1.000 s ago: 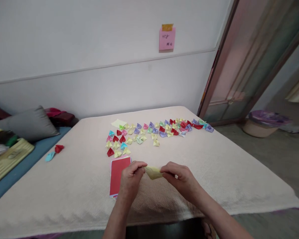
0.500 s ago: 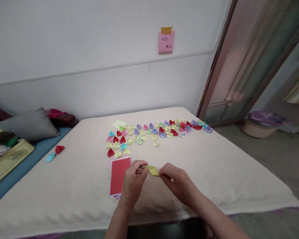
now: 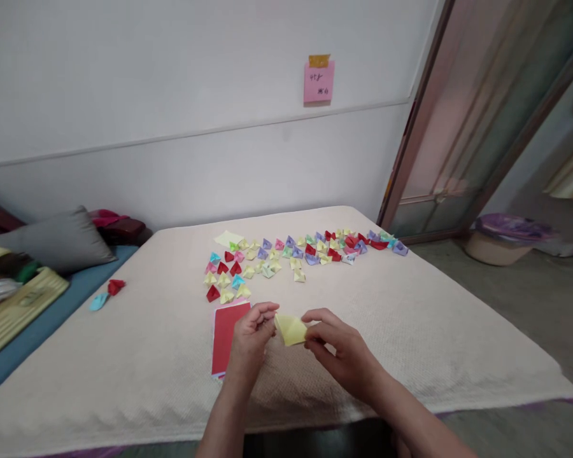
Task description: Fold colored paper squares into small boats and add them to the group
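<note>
A folded piece of yellow paper (image 3: 291, 330) is held up between my two hands, above the front of the covered table. My right hand (image 3: 337, 343) pinches its right corner between thumb and fingers. On the other side, my left hand (image 3: 254, 337) has its fingers curled and its fingertips at the paper's left edge; whether they grip it is hard to see. Under my left hand lies a stack of coloured paper (image 3: 229, 334), a red sheet on top, partly hidden by the hand. Beyond it spread many small folded paper boats (image 3: 235, 269) in red, yellow, blue, pink and purple.
A pale textured cloth (image 3: 148, 356) covers the table. Two folded pieces, one red (image 3: 116, 287) and one light blue (image 3: 99, 301), lie far left. A grey cushion (image 3: 71, 238) is beyond the left edge. A pink note (image 3: 319, 83) is taped to the wall. A lidded tub (image 3: 494, 245) stands right.
The yellow paper has turned so that a wider face shows. My left fingers have loosened and opened somewhat, while the right hand keeps its pinch with the index finger lifted.
</note>
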`<action>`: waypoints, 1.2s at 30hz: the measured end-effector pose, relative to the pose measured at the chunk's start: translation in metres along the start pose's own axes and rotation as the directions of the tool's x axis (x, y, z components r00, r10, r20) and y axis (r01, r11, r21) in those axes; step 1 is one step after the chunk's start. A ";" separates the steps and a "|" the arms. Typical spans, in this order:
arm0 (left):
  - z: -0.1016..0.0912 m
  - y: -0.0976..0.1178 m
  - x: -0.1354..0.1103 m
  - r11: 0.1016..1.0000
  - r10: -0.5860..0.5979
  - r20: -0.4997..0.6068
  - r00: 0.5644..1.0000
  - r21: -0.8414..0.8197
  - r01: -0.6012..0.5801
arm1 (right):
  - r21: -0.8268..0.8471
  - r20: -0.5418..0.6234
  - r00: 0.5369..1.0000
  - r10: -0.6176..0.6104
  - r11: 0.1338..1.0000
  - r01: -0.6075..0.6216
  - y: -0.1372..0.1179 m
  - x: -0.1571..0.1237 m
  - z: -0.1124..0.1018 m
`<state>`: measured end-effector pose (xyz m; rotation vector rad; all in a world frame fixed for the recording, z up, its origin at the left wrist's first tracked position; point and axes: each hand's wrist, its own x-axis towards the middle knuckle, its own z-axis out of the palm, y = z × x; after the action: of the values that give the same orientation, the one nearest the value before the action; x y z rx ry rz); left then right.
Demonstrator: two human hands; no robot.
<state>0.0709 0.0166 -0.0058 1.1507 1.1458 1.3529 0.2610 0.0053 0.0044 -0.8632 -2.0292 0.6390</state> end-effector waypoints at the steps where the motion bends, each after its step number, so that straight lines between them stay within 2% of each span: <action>1: 0.000 0.000 0.000 1.000 -0.008 0.001 1.000 -0.009 0.008 | 0.031 0.004 1.000 -0.003 1.000 0.003 -0.001 0.001 -0.002; 5: 0.003 0.000 -0.003 0.999 -0.032 0.039 0.999 -0.019 0.033 | 0.060 0.000 1.000 -0.011 0.998 0.011 -0.004 0.003 -0.005; 13: 0.004 0.005 -0.006 0.998 -0.061 0.001 0.998 -0.032 0.061 | -0.090 -0.012 1.000 -0.027 0.996 0.026 -0.003 0.002 -0.002; 16: 0.006 0.009 -0.009 0.996 -0.068 0.066 0.996 0.059 0.064 | -0.196 0.032 0.999 -0.007 0.981 0.014 -0.003 0.002 0.001; 20: 0.014 0.011 -0.013 0.988 -0.114 0.225 0.968 0.130 0.087 | -0.266 0.033 0.999 0.023 0.964 -0.013 -0.001 0.002 0.004; 24: 0.022 0.014 -0.017 0.986 -0.109 0.328 0.939 0.154 0.061 | -0.247 -0.060 0.995 0.083 0.964 -0.095 0.003 0.002 0.007; 27: 0.023 0.013 -0.018 0.989 -0.076 0.319 0.945 0.145 0.030 | -0.219 -0.158 0.975 0.159 0.957 -0.191 0.007 0.002 0.008; 29: 0.022 0.009 -0.017 0.992 -0.089 0.278 0.956 0.106 0.062 | -0.167 -0.217 0.951 0.221 0.951 -0.259 0.007 0.003 0.008; 31: 0.020 0.004 -0.016 0.993 -0.121 0.228 0.966 0.020 0.119 | -0.039 -0.211 0.930 0.301 0.948 -0.316 0.007 0.005 0.009; 33: 0.020 -0.001 -0.015 0.983 -0.154 0.181 0.971 -0.076 0.170 | 0.180 -0.092 0.918 0.387 0.913 -0.367 0.008 0.008 0.009; 36: 0.020 -0.004 -0.014 0.980 -0.165 0.123 0.979 -0.091 0.177 | 0.455 0.106 0.879 0.465 0.763 -0.459 0.009 0.010 0.011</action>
<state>0.0917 0.0037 -0.0088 1.0199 1.0558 1.1835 0.2506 0.0176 -0.0032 -1.0656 -1.5323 1.3357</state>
